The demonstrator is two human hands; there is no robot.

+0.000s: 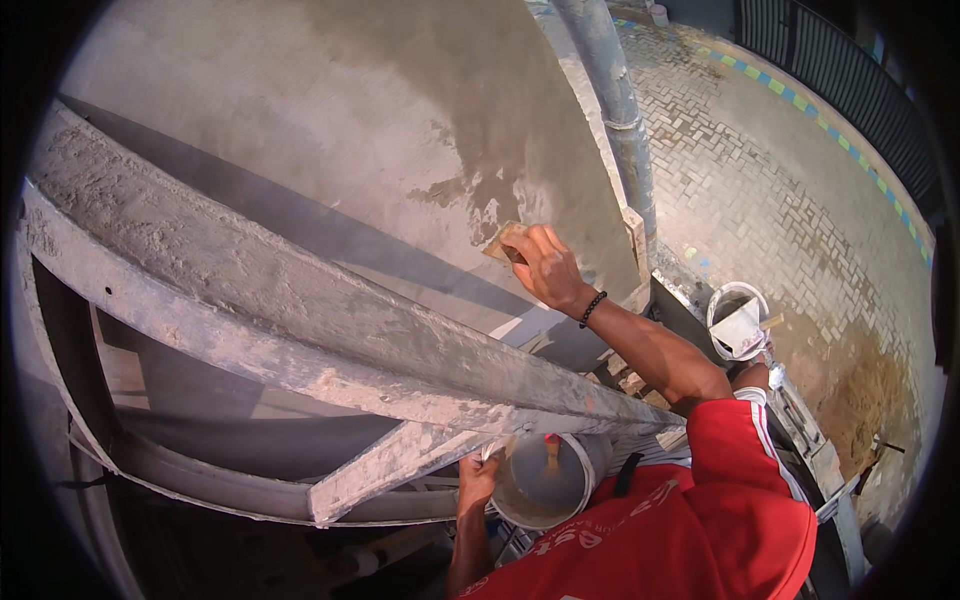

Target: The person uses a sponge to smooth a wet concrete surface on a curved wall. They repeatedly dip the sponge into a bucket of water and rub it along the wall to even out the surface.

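Note:
My right hand (548, 268), with a black beaded bracelet at the wrist, is closed round a tan sponge-like pad (497, 245). The pad rests against a grey plastered wall (350, 120), beside a patch of darker, wet plaster. Lower down, my left hand (479, 478) is closed at the rim of a pale bucket (530, 522), close to the metal brace; its exact grip is partly hidden. Grey liquid fills part of the bucket, and a brush with a red part (552, 450) stands in it.
A plaster-crusted metal beam (300, 310) crosses from upper left toward my body, with a diagonal brace (400, 468) below. A grey pipe (618, 110) runs along the wall's edge. To the right, another person's hand (752, 376) is near a white bucket (738, 322), above paving and sand (868, 400).

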